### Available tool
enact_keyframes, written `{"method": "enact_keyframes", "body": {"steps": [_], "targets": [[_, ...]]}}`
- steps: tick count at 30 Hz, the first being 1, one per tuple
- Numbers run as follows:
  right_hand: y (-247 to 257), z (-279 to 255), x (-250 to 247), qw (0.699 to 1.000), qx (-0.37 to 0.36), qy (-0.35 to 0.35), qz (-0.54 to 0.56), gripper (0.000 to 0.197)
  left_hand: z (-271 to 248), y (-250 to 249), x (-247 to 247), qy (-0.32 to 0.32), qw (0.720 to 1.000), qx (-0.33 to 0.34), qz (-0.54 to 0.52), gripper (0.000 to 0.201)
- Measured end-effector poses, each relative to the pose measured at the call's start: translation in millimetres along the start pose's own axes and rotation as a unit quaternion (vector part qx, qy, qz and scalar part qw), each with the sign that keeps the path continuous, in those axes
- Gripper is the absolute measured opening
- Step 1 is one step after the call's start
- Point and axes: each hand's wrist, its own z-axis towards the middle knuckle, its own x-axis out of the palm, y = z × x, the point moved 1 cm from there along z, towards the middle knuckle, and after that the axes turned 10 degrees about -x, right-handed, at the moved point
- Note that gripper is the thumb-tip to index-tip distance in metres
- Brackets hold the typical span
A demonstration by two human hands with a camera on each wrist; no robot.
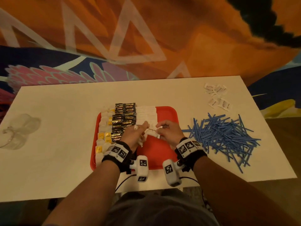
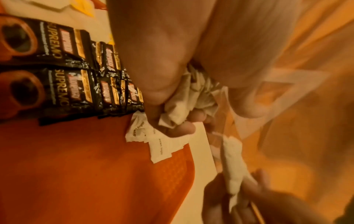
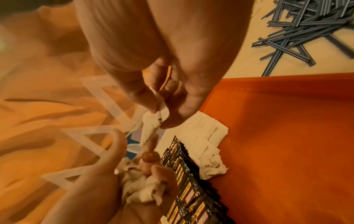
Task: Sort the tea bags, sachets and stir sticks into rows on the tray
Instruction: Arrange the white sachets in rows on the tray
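black coffee sachets (image 2: 63,84): "SUPREMO" | white sachets (image 3: 208,136): "brown sugar" | tea bags (image 1: 108,136): "TEA"

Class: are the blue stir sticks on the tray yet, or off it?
Off it. The stir sticks lie in a loose heap on the table, right of the red tray.

Behind the fingers of the left hand (image 1: 132,136) and the right hand (image 1: 169,131), each bare forearm wears a black wrist strap (image 1: 114,158) carrying white blocks printed with black square markers; thin black cables (image 1: 123,181) trail back.
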Motion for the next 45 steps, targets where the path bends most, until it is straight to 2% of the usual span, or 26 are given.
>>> {"method": "enact_keyframes", "body": {"steps": [1,2,4,7,9,12,16,20,23,25,28,31,34,35,37,39,41,42,45], "targets": [[-2,0,-1,1.0,-0.004,0.001,-0.012,0.028,3,1,2,-0.03,0.996,0.016,0.08,0.046],[-4,0,-2,1.0,-0.006,-0.003,-0.024,0.028,6,1,2,-0.077,0.98,0.039,0.178,0.036],[-12,0,-9,0.999,-0.002,-0.017,-0.04,0.029,14,2,4,-0.161,0.916,0.08,0.36,0.023],[-26,-3,-24,0.998,0.019,-0.035,-0.051,0.03,29,6,9,-0.186,0.834,0.115,0.506,0.023],[-33,-6,-34,0.997,0.03,-0.045,-0.049,0.031,38,10,14,-0.178,0.802,0.122,0.557,0.022],[-40,-9,-48,0.997,0.033,-0.056,-0.051,0.03,50,12,22,-0.171,0.776,0.122,0.595,0.022],[-44,-10,-60,0.996,0.04,-0.073,-0.033,0.036,61,12,29,-0.171,0.766,0.09,0.613,0.023],[-42,-8,-65,0.996,0.05,-0.074,-0.008,0.033,63,9,34,-0.168,0.756,0.084,0.627,0.024],[-39,-3,-65,0.997,0.049,-0.063,-0.003,0.037,61,7,34,-0.168,0.759,0.087,0.623,0.025],[-35,0,-62,0.997,0.044,-0.061,-0.005,0.033,58,4,32,-0.171,0.763,0.084,0.618,0.025],[-29,8,-54,0.998,0.039,-0.052,-0.008,0.027,51,-5,27,-0.163,0.785,0.08,0.592,0.027],[-19,14,-47,0.998,0.041,-0.044,0.014,0.038,43,-13,21,-0.15,0.832,0.069,0.53,0.028],[-9,20,-38,0.999,0.027,-0.025,0.025,0.034,32,-19,13,-0.147,0.891,0.046,0.427,0.036],[-6,22,-35,0.999,0.024,-0.019,0.026,0.031,29,-21,10,-0.143,0.911,0.051,0.384,0.029],[-2,25,-28,0.999,0.021,-0.009,0.031,0.029,19,-24,8,-0.124,0.956,0.054,0.262,0.012],[2,28,-20,0.999,0.012,-0.001,0.044,0.029,12,-26,6,-0.083,0.992,0.028,0.088,0.016],[8,29,-13,0.998,0.006,0.003,0.057,0.031,5,-29,6,-0.043,0.998,0.008,-0.049,0.017],[10,30,-10,0.998,0.005,0.009,0.061,0.031,3,-31,5,-0.029,0.997,0.008,-0.07,0.015],[16,32,-1,0.998,-0.008,0.03,0.053,0.032,-4,-37,3,0.002,1.0,0.02,-0.019,0.017]]}}
